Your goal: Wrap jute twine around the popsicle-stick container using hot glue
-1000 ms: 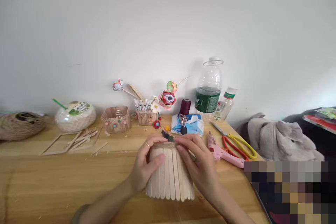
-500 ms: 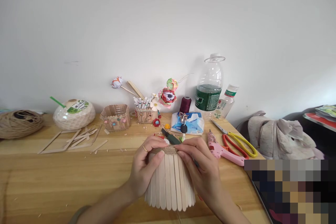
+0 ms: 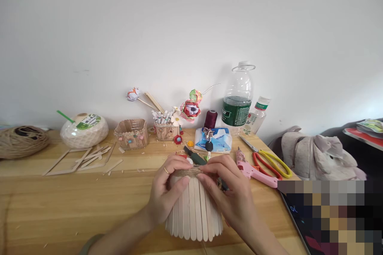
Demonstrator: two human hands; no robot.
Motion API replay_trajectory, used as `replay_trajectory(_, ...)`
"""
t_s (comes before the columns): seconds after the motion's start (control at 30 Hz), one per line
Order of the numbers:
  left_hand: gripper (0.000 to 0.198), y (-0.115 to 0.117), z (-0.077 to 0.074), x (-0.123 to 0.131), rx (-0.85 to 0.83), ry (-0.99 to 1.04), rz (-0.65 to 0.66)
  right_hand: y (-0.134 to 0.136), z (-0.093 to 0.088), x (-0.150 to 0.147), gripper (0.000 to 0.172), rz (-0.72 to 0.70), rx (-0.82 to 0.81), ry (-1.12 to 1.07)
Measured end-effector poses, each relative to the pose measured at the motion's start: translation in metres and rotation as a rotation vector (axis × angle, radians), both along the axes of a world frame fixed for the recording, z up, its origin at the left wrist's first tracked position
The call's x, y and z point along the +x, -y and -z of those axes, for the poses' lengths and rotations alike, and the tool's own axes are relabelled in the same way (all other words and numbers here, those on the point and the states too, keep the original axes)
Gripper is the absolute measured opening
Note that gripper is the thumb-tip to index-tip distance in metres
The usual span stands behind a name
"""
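Both hands close a grip on the stick shade (image 3: 194, 211), a flared cone of flat wooden sticks standing on the surface (image 3: 60, 203). The left hand (image 3: 169, 191) steadies its side while the right hand (image 3: 229, 191) pinches the twine band (image 3: 191, 172) at the narrow top, likely pressing it flat. Just behind lie a pink glue gun (image 3: 254, 170) and scissors (image 3: 269, 159); loose sticks (image 3: 89, 159) sit well apart to the left.

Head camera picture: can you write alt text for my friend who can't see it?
Two hands, the left hand and right hand, grip a flared shade of wooden craft sticks with a twine band round its top, standing on a wooden table. Nearby lie a pink glue gun, scissors, loose sticks and a water bottle.
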State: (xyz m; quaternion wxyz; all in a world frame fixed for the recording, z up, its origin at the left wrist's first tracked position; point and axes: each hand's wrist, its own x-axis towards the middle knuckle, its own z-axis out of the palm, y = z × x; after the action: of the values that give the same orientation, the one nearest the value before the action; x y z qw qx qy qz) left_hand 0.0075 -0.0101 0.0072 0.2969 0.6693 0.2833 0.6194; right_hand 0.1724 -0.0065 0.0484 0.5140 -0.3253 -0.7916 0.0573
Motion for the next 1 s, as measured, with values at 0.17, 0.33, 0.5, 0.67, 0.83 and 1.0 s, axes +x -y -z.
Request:
replay_trajectory(0.17, 0.012, 0.000, -0.002, 0.002, 0.007, 0.000, -0.049, 0.002, 0.001, 0.000, 0.007, 0.005, -0.008, 0.029)
replay_trajectory(0.33, 0.012, -0.001, -0.003, 0.002, -0.006, 0.017, -0.101, 0.003, 0.001, -0.003, 0.005, 0.050, 0.031, 0.016)
replay_trajectory(0.5, 0.022, -0.003, -0.005, 0.002, -0.114, 0.046, -0.112, -0.002, 0.005, 0.003, 0.016, 0.001, -0.084, -0.114)
replay_trajectory(0.67, 0.023, -0.005, -0.002, 0.004, -0.193, 0.145, -0.154, -0.002, 0.020, 0.018, 0.019, 0.087, -0.348, -0.351)
replay_trajectory(0.83, 0.022, -0.008, 0.001, 0.006, -0.155, 0.212, -0.169, 0.016, 0.036, 0.021, 0.074, -0.089, -0.728, -0.208)
replay_trajectory(1.0, 0.022, -0.009, 0.004, 0.006, 0.016, 0.136, -0.151, 0.029, 0.040, 0.012, 0.091, 0.006, -0.613, -0.075)
